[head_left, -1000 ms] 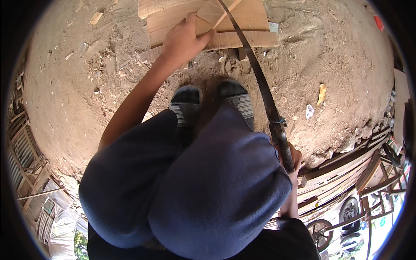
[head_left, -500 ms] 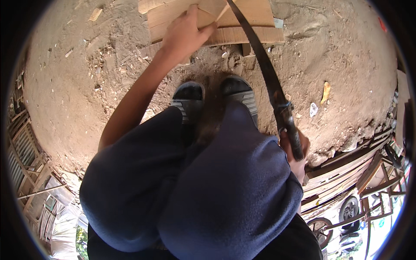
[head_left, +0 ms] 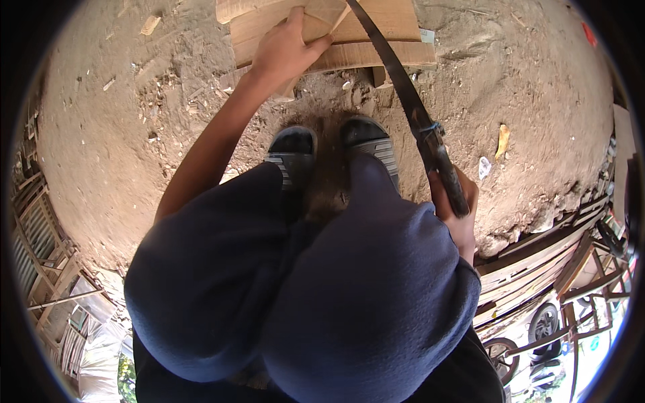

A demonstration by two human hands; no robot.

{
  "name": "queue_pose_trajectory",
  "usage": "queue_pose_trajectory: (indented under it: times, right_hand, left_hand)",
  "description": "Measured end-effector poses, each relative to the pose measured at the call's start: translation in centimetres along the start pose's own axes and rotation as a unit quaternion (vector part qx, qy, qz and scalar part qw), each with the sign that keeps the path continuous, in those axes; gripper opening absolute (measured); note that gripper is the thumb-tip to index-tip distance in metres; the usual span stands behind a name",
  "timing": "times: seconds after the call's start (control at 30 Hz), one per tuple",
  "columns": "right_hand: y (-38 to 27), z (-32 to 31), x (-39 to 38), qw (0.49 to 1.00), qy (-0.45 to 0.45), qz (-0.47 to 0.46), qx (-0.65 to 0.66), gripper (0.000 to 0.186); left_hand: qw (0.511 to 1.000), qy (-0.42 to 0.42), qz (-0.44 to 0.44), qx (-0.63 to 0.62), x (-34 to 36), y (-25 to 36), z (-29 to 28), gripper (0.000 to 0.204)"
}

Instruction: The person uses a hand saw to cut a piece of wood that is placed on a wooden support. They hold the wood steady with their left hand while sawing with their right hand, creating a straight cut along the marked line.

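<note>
A person crouches over bare dirt ground [head_left: 121, 148], seen from above; their knees in dark blue trousers [head_left: 302, 295] fill the lower middle of the view. All places below are given relative to the wooden boards [head_left: 376, 33], a low stack of pale planks lying flat at the top centre.

Just below the boards, toward the person, two dark shoes [head_left: 292, 151] stand side by side on the dirt, toes pointing at the stack. Well to the right of the boards and lower down, stacked timber and a wheeled frame [head_left: 557, 316] line the edge of the yard.

A long, dark, slightly curved blade [head_left: 393, 74] runs from the top of the boards down and to the right. Its tip crosses the upper boards and appears to rest against a thin strip of wood there; whether it has bitten in cannot be told.

The left hand [head_left: 285, 47] lies on the boards' left part, fingers spread and pressed flat, thumb angled toward the blade, steadying the wood. The right hand [head_left: 453, 201], well below and right of the boards beside the right knee, is wrapped tight around the blade's dark handle.

Small wood chips [head_left: 149, 25] lie scattered left of the boards.

The work looks to be at the cutting or splitting step. The next stroke would call for the left fingers to stay apart from the blade's line.
</note>
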State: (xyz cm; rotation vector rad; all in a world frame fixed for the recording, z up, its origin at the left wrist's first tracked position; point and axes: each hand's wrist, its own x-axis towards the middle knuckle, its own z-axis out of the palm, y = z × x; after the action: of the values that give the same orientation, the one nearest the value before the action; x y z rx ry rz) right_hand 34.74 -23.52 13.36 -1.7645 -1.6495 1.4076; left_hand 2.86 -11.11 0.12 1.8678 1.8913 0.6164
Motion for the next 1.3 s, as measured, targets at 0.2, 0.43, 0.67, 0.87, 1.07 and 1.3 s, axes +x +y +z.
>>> queue_pose_trajectory:
  times: [0.2, 0.43, 0.67, 0.87, 1.07, 1.3]
  right_hand:
    - [0.5, -1.5, -2.4, 0.998, 0.005, -0.041, -0.044, 0.014]
    - [-0.3, -0.9, 0.9, 1.000, 0.008, -0.014, -0.008, 0.011]
    - [-0.5, -0.8, 0.7, 1.000, 0.005, -0.020, -0.016, 0.011]
    - [-0.8, 0.7, 2.6, 0.999, 0.012, -0.037, 0.022, 0.015]
    - [-2.0, 1.1, 3.5, 0.997, 0.027, -0.066, 0.005, 0.011]
    - [-1.5, 1.0, 4.2, 0.996, 0.021, -0.090, -0.005, 0.011]
  left_hand:
    - [1.000, -0.016, -0.024, -0.010, -0.2, 1.9, -1.1, 0.072]
    - [0.999, -0.007, -0.030, -0.018, -0.1, 0.3, -0.4, 0.072]
    - [0.999, 0.026, 0.006, -0.034, -0.3, 2.0, -0.7, 0.058]
    - [0.999, -0.004, -0.034, -0.001, -0.5, 0.8, -1.6, 0.071]
    - [1.000, 0.017, -0.014, -0.018, -0.4, 2.0, -1.2, 0.066]
    - [1.000, 0.003, -0.011, -0.015, -0.3, 0.6, -0.8, 0.068]
